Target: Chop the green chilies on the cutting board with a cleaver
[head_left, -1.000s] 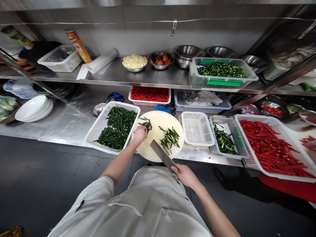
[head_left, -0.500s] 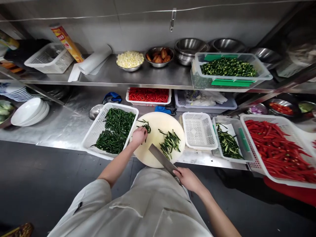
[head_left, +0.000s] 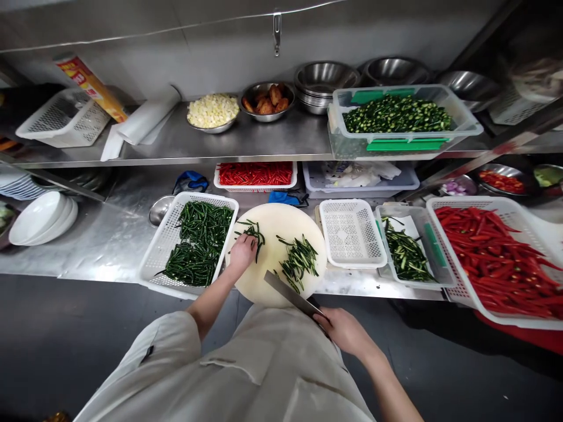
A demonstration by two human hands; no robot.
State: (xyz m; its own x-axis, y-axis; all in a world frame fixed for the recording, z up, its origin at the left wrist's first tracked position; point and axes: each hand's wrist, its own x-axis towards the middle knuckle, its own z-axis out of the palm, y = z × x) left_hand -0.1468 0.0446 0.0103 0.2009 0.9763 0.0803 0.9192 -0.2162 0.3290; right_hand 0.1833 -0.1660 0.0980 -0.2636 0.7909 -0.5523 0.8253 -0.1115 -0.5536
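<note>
My left hand [head_left: 243,253] is at the left of the round cutting board [head_left: 268,275], its fingers closed on a few thin green chili peppers [head_left: 251,227]. My right hand [head_left: 345,329] grips a cleaver [head_left: 288,293] by the handle. The blade slants over the board's near edge, tip toward the left hand. Beyond the blade lies a loose pile of split green peppers [head_left: 299,259]. Whole green peppers [head_left: 200,249] fill much of a white basket [head_left: 152,264] left of the board. Part of the handle is hidden in my right hand.
Right of the board stand a white basket [head_left: 352,231], a clear tub [head_left: 442,275] with split green peppers, and a large basket [head_left: 472,299] of red chilies. A steel shelf [head_left: 264,140] above the counter holds steel bowls [head_left: 325,79] and a tub of chopped greens [head_left: 396,117].
The whole view has shifted slightly as my head moved. My left hand stays at the green peppers, and the cleaver stays over the near edge with little change.
</note>
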